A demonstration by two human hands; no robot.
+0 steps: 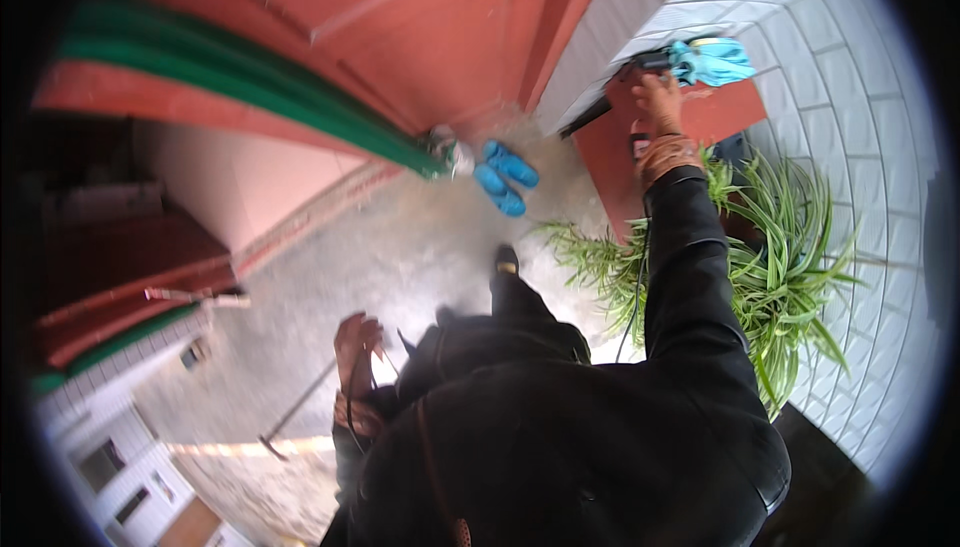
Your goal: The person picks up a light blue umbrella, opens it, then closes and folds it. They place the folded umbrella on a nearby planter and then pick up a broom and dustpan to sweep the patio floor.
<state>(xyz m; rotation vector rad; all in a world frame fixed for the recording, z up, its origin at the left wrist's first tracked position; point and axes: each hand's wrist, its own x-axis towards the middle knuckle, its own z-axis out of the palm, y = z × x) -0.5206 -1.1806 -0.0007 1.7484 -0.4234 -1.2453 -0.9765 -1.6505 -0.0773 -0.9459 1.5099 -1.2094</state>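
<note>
My right hand (660, 100) reaches out over a red tabletop (724, 108), its fingertips at a small black object (651, 61); whether they grip it is unclear. Beside that object lies a bundled light-blue cloth item (716, 61). A small dark and red object (640, 143) is partly hidden by my right wrist. My left hand (358, 340) is low at my left side, fingers curled, with a thin dark cord (351, 397) looping by the wrist. A long thin rod with a curved crosspiece (296, 410) appears beyond this hand; contact between them cannot be told.
Spider plants (787, 247) crowd my right arm beside a white tiled wall (862, 126). Blue slippers (505, 179) lie on the concrete floor (405, 224) near a red door (450, 44) with a green edge. A dark red ledge (135, 269) is at left.
</note>
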